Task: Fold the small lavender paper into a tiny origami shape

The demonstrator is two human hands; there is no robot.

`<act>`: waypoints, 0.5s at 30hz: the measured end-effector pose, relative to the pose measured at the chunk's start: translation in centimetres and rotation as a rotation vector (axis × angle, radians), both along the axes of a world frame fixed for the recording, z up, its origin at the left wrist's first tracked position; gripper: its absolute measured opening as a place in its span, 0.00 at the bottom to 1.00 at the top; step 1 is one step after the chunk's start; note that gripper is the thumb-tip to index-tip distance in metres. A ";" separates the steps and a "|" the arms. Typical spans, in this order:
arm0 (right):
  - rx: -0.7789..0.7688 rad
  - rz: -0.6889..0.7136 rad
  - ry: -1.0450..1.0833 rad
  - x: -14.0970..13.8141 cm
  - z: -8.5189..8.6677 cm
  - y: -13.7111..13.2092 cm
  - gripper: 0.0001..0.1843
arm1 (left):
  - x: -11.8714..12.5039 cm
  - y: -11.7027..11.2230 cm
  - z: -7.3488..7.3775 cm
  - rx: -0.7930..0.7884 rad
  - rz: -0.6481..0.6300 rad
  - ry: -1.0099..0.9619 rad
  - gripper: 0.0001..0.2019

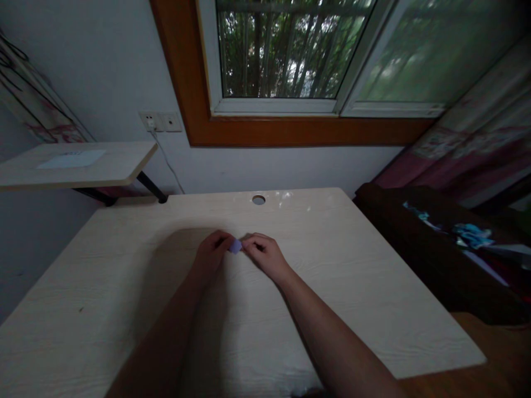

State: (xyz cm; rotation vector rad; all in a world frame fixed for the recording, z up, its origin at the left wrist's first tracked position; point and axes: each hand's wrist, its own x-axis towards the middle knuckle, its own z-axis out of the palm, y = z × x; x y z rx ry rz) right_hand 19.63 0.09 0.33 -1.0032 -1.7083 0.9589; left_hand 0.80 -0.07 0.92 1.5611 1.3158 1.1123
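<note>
Between my two hands is a small purple piece (pixel 235 246), flat and roughly square, perhaps paper; its exact kind is too small to tell. My left hand (pixel 212 250) is closed in a pinch on its left side. At its right corner, the fingertips of my right hand (pixel 265 254) are pinched together on the edge. Both hands are low over the pale wood-grain table (pixel 332 276), toward its far half. The fingers cover parts of the purple piece's edges.
A raised shelf (pixel 120 166) with a white sheet (pixel 72 159) on it stands at the back left on black legs. A round cable hole (pixel 259 200) sits near the table's far edge. Behind are a wall socket (pixel 160 121) and window; dark furniture (pixel 415 249) is at right.
</note>
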 end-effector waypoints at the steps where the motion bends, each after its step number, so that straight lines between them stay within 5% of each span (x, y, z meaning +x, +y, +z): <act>1: 0.000 -0.006 0.006 0.0 0.0 0.0 0.10 | 0.0 0.0 0.0 -0.004 0.009 0.000 0.11; 15: -0.003 -0.020 -0.011 -0.1 -0.2 0.1 0.09 | -0.1 0.4 -0.9 -0.049 0.034 -0.097 0.17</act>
